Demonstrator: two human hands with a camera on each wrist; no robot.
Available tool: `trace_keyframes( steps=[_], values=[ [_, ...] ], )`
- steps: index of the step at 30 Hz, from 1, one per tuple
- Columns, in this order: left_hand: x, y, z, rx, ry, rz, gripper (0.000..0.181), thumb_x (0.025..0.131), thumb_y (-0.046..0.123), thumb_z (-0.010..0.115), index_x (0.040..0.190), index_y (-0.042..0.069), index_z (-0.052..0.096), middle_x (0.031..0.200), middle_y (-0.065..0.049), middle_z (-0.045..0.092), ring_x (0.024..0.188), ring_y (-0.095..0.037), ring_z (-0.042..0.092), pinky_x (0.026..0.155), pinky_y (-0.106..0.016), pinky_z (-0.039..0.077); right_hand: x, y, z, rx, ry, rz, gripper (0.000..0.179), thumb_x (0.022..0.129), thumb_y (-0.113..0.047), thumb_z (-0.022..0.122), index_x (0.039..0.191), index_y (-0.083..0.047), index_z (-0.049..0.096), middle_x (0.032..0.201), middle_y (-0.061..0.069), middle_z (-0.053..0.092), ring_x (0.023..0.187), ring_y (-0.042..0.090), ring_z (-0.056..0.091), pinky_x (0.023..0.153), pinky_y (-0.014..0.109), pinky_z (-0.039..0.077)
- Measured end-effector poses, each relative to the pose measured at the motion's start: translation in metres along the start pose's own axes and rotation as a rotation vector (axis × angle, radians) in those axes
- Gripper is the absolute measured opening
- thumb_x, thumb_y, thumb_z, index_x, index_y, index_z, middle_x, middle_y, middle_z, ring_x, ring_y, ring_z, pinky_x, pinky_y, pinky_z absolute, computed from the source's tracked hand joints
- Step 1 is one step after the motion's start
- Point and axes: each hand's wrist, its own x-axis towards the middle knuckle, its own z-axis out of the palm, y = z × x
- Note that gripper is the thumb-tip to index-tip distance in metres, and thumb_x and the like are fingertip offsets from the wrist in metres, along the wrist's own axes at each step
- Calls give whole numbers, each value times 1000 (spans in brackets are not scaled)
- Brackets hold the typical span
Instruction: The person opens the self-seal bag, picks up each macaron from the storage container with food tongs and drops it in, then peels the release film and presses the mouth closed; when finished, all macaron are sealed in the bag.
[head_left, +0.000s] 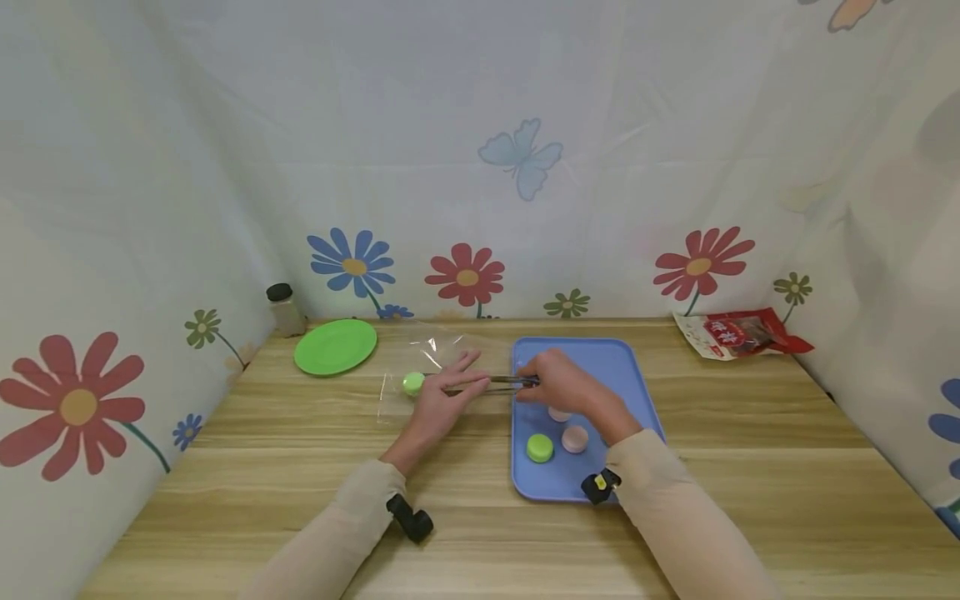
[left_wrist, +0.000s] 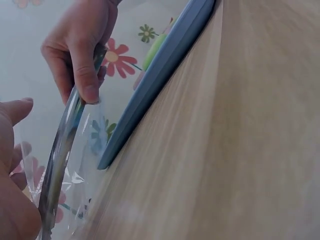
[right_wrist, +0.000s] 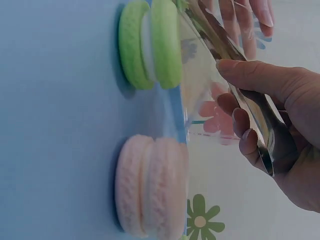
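Observation:
My right hand grips metal tongs above the blue tray. The tongs point left, passing by my left hand toward a green macaron at a clear plastic bag. Whether their tips touch that macaron cannot be made out. My left hand lies over the bag and tongs, its fingers extended and spread; in the right wrist view its fingers look straight beside the film. On the tray sit another green macaron, a pink macaron and a second pink one, partly covered by my right hand.
A green plate lies at the back left, with a black-lidded jar behind it. At the back right is a red and white food packet. A flower-printed curtain surrounds the wooden table.

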Motion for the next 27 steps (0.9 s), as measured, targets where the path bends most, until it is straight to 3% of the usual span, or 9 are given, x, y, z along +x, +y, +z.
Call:
trace_keyframes(
  steps=[7, 13, 19, 22, 27],
  values=[
    [0, 4, 0, -60, 8, -36, 23, 92, 22, 76, 109, 7, 78, 145, -4, 55, 144, -20, 35, 120, -44, 21, 2, -1, 3, -85, 32, -50, 24, 86, -14, 80, 107, -3, 77, 83, -2, 72, 73, 6, 61, 63, 22, 52],
    [1, 6, 2, -57, 24, -26, 20, 91, 12, 75, 107, -1, 76, 144, -8, 55, 144, -23, 34, 122, -44, 12, 2, -3, 2, -138, -32, -48, 19, 88, -14, 79, 102, -1, 77, 78, -2, 69, 65, 7, 55, 57, 23, 47],
    [-5, 33, 2, -23, -21, -12, 19, 93, 7, 72, 108, -3, 75, 145, -11, 52, 146, -27, 30, 122, -48, 5, 0, -4, 2, -105, -68, -21, 24, 88, -16, 79, 106, 0, 77, 75, -1, 67, 61, 8, 53, 54, 24, 45],
    [-7, 46, 2, -2, -35, 29, 16, 92, 4, 72, 105, -5, 75, 143, -16, 53, 145, -30, 33, 121, -56, 7, 0, -4, 3, -108, -76, -14, 28, 88, -17, 79, 110, 1, 75, 77, 0, 68, 62, 8, 54, 55, 25, 46],
    [-8, 50, 4, 22, -39, 60, 15, 92, 2, 71, 103, -7, 75, 142, -21, 53, 144, -35, 34, 118, -62, 7, 0, -4, 4, -124, -64, -19, 33, 88, -18, 79, 114, 1, 74, 81, 1, 69, 65, 9, 55, 57, 25, 47]
  ],
)
